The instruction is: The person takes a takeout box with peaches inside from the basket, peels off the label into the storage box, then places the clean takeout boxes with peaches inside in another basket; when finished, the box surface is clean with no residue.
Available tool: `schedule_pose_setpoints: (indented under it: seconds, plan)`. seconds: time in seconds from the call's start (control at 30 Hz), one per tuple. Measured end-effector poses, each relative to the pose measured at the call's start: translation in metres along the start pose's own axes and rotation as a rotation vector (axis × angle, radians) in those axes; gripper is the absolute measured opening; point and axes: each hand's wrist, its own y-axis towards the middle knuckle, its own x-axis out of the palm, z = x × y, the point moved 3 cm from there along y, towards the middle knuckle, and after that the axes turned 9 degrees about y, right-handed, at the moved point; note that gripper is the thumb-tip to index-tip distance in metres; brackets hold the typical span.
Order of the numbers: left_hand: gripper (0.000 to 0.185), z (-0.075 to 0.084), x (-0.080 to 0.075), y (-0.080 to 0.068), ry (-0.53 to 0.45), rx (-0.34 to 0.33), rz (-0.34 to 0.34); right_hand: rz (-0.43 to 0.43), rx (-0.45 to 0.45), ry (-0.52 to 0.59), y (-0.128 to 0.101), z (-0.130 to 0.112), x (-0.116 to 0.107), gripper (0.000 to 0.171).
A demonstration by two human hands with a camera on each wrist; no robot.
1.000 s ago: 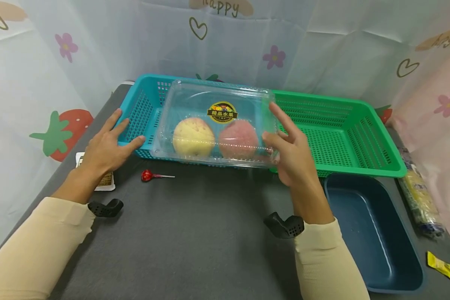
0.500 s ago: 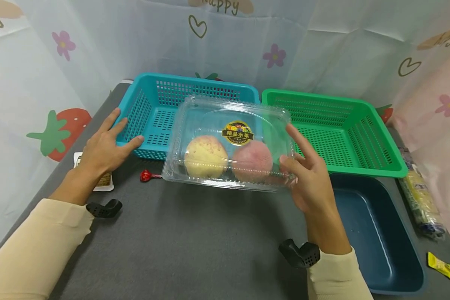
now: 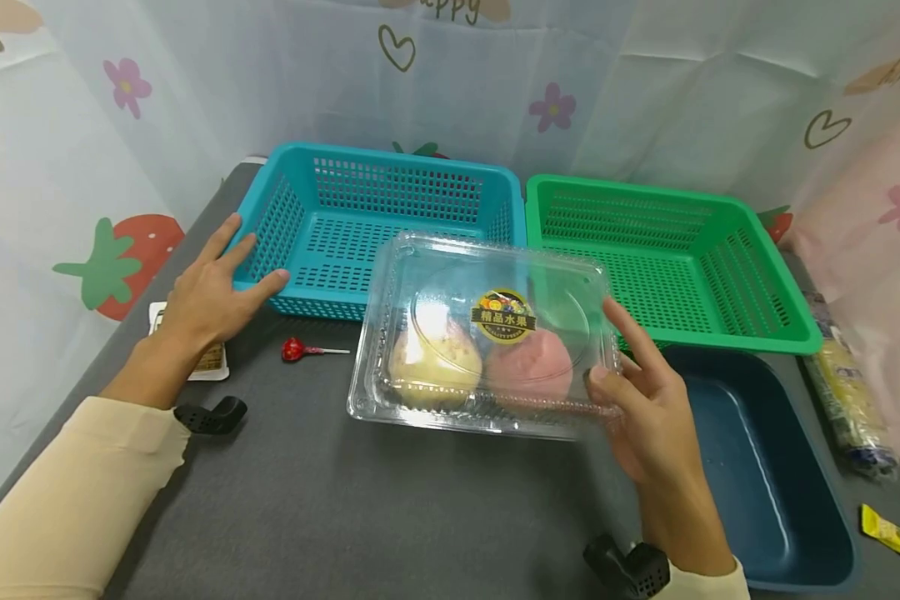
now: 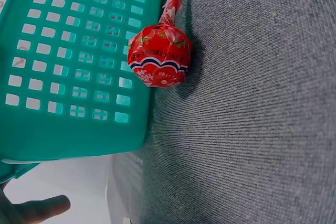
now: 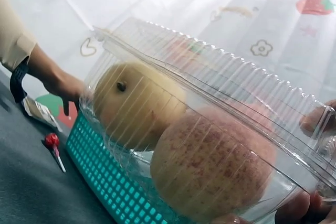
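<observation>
A clear plastic clamshell box (image 3: pixel 487 333) with a round label holds a yellow fruit (image 3: pixel 432 362) and a pink fruit (image 3: pixel 528 367). My right hand (image 3: pixel 641 400) grips the box by its right end and holds it above the grey table, in front of the baskets. In the right wrist view the box (image 5: pixel 210 129) fills the frame, with the yellow fruit (image 5: pixel 137 103) and pink fruit (image 5: pixel 210 166) inside. My left hand (image 3: pixel 213 292) rests open on the front left corner of the teal basket (image 3: pixel 300 208), fingers straight. A red lollipop (image 3: pixel 294 350) lies beside that basket (image 4: pixel 68 61), also close in the left wrist view as the lollipop (image 4: pixel 159 61).
A green basket (image 3: pixel 765 283) stands right of the teal one. A dark blue tray (image 3: pixel 795 517) sits at the front right. A packet (image 3: pixel 843 400) and a yellow wrapper (image 3: pixel 885 532) lie at the right edge. A small white pack (image 3: pixel 210 360) lies by my left wrist. Printed curtains surround the table.
My right hand has carried the clamshell box out from over the teal basket, toward me and rightward. The left hand has stayed on the teal basket's corner.
</observation>
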Motion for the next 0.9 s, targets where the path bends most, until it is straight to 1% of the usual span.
schedule_pose_setpoints:
  seconds: [0.1, 0.2, 0.33, 0.6, 0.8, 0.9]
  plan:
    - [0.083, -0.001, 0.000, 0.000, -0.011, 0.007, 0.002, 0.002, -0.011, 0.016, -0.007, 0.000, -0.003, 0.064]
    - [0.083, -0.002, 0.001, 0.000, -0.023, 0.011, 0.001, 0.002, -0.018, 0.057, -0.014, 0.002, -0.005, 0.064]
    - [0.084, -0.003, 0.001, 0.000, -0.021, 0.007, -0.009, -0.021, -0.017, 0.089, -0.024, 0.006, -0.009, 0.063]
    - [0.083, -0.003, 0.001, 0.000, -0.016, 0.009, -0.009, -0.054, -0.035, 0.077, -0.036, 0.013, -0.019, 0.065]
    - [0.083, -0.002, 0.000, -0.001, -0.022, 0.006, -0.014, -0.052, -0.004, 0.070, -0.044, 0.022, -0.027, 0.066]
    - [0.082, -0.001, 0.000, 0.000, -0.023, 0.008, -0.012, -0.061, -0.007, 0.063, -0.048, 0.026, -0.030, 0.066]
